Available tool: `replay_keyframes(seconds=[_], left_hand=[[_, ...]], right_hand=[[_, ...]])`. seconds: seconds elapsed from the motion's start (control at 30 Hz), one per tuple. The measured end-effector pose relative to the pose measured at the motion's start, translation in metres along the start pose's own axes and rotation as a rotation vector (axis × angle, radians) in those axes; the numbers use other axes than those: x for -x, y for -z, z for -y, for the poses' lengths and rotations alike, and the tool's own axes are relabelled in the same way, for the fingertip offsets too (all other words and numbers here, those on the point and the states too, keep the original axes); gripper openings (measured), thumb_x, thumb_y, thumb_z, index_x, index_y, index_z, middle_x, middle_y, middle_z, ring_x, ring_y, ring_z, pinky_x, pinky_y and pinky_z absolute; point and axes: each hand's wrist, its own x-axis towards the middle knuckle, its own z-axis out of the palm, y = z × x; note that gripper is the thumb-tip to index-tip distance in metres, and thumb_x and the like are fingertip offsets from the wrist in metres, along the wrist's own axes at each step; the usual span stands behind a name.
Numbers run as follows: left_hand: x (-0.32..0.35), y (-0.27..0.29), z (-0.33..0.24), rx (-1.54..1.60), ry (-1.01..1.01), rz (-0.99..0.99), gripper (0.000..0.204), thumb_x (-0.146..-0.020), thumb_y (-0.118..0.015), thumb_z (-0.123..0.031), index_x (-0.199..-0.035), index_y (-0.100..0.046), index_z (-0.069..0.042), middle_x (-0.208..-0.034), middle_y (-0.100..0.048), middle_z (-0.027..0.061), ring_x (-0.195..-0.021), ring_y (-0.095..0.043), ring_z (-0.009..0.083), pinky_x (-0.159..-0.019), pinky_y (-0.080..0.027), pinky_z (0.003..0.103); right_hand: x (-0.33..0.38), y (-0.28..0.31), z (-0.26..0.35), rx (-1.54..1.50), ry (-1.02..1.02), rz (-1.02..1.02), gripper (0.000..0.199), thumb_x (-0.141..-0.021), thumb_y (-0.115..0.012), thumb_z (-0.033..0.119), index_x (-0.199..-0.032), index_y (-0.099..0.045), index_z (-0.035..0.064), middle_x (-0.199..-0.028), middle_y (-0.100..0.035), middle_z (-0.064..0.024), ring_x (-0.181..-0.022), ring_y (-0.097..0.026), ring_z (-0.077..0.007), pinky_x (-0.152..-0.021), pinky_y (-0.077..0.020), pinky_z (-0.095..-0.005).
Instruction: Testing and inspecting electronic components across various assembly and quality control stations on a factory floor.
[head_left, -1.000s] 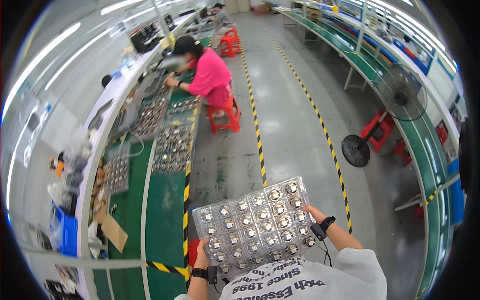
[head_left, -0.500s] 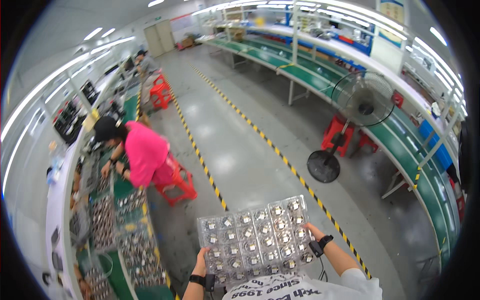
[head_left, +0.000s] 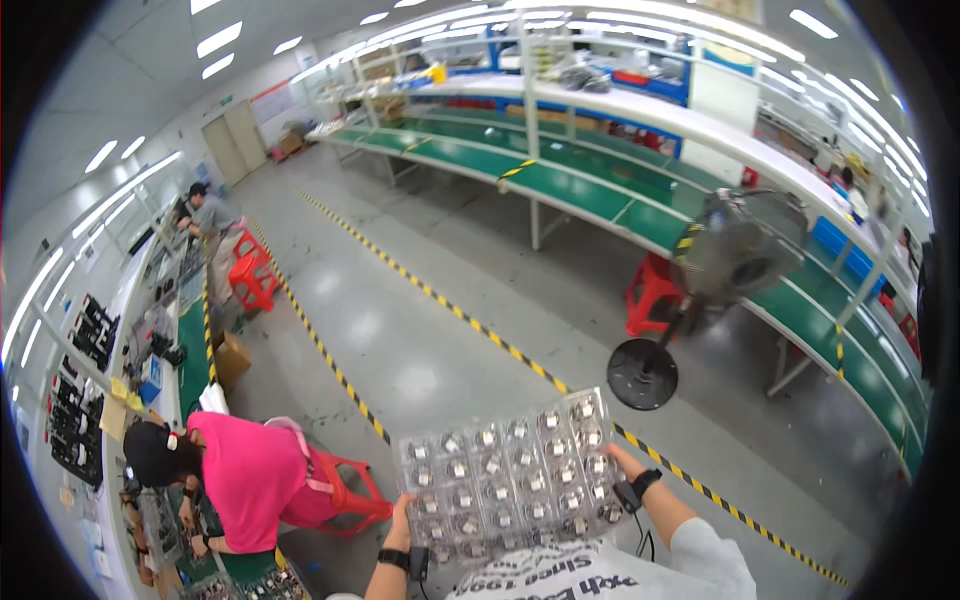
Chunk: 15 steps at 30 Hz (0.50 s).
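A clear plastic tray (head_left: pixel 545 439) is held level in front of my body. Small round metallic parts with pale squares on top fill the rows of its pockets. My left hand (head_left: pixel 399 522) is closed on the tray's left edge, and my right hand (head_left: pixel 626 466) grips its right edge. Each wrist wears a black strap with a small device. The fingers under the tray are partly hidden.
A person in a pink top (head_left: pixel 250 470) works at the bench on the left, by a red stool (head_left: pixel 350 492). Farther back sits another person (head_left: pixel 212 222). On the right stand a pedestal fan (head_left: pixel 643 374), a red stool (head_left: pixel 652 295) and a long green conveyor bench (head_left: pixel 590 190). Yellow-black tape (head_left: pixel 450 310) lines the floor.
My view has turned to the right and moved forward along the aisle. The person in pink now appears lower and nearer. Both hands keep hold of the tray.
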Motion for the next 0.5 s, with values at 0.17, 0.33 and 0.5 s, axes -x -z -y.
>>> replay_keyframes(seconds=[0.17,0.33,0.5], left_hand=[[-0.058,0.014,-0.093,0.148,0.010,-0.021,0.049,-0.076,-0.048,-0.036,-0.113,-0.053,-0.004,-0.098,-0.062,0.0128,-0.087,-0.060,0.0273,-0.078,-0.049,0.041],[-0.143,0.021,-0.181,0.186,-0.072,-0.076,0.050,-0.076,-0.048,-0.036,-0.114,-0.053,-0.004,-0.099,-0.062,0.0129,-0.088,-0.060,0.0279,-0.080,-0.048,0.041],[-0.255,0.020,-0.297,0.073,-0.075,-0.136,0.051,-0.075,-0.049,-0.038,-0.114,-0.053,-0.004,-0.099,-0.062,0.0122,-0.086,-0.060,0.0282,-0.081,-0.047,0.041]], right_hand=[[-0.113,-0.092,0.098,0.085,-0.062,0.196,0.043,-0.080,-0.055,0.030,-0.115,-0.052,0.0060,-0.107,-0.060,-0.0085,-0.091,-0.060,-0.0192,-0.080,-0.0485,-0.0352],[-0.248,-0.164,0.172,0.179,-0.071,0.264,0.046,-0.079,-0.056,0.029,-0.118,-0.048,0.0069,-0.108,-0.059,-0.0084,-0.091,-0.059,-0.0198,-0.080,-0.0482,-0.0363],[-0.342,-0.237,0.238,0.087,-0.047,0.256,0.047,-0.079,-0.055,0.029,-0.119,-0.048,0.0068,-0.108,-0.059,-0.0085,-0.091,-0.060,-0.0213,-0.081,-0.0479,-0.0364]])
